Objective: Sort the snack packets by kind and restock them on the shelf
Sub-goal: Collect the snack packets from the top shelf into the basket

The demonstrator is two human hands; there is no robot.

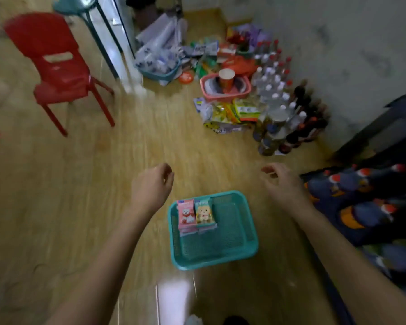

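The left hand (154,181) and right hand (281,181) hover loosely curled and empty over the floor (99,174). Between and just nearer sits a teal basket (217,261). In its far-left corner a pink packet (185,213) and a yellow packet (204,213) lie side by side. A heap of packets (230,113) lies far right.

I count two hands: left hand (151,184), right hand (283,181). One teal basket (251,245) at six o'clock shows two packets on top: one pink packet (186,214), one green packet (204,213). At ten, one red chair (56,66); at eleven, one teal stool (75,3). At one, one pink basket (206,90) with one paper cup (226,79). The bottles (274,90) are too blurred to count.
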